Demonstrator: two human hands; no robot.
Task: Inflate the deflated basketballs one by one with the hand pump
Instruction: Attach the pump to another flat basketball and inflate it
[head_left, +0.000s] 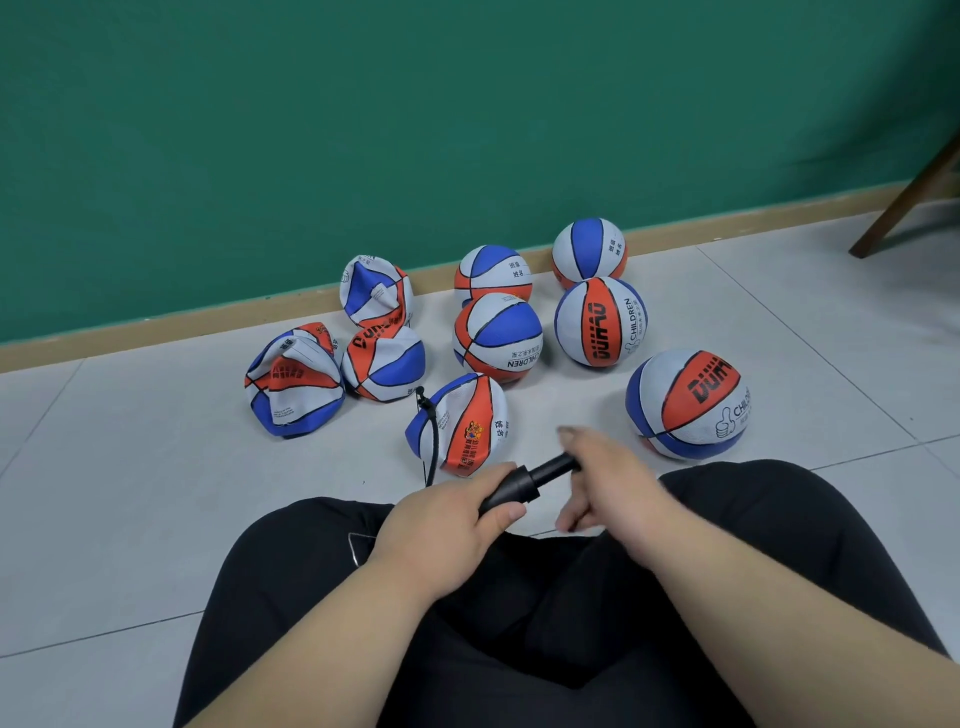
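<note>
Pump (524, 483) | left hand (441, 525) closed round barrel, right hand (613, 483) closed on plunger handle, blurred | hose (432, 441) runs to crumpled basketball (460, 423) on floor ahead of knees | advice: full, straight strokes, barrel steady, needle seated.

The round ball nearest the right knee (688, 405) reads "DUHAO" on its orange panel and "CHILDREN" on white. The ball behind it (601, 322) shows the same two words. A middle ball (497, 338) reads "CHILDREN".
</note>
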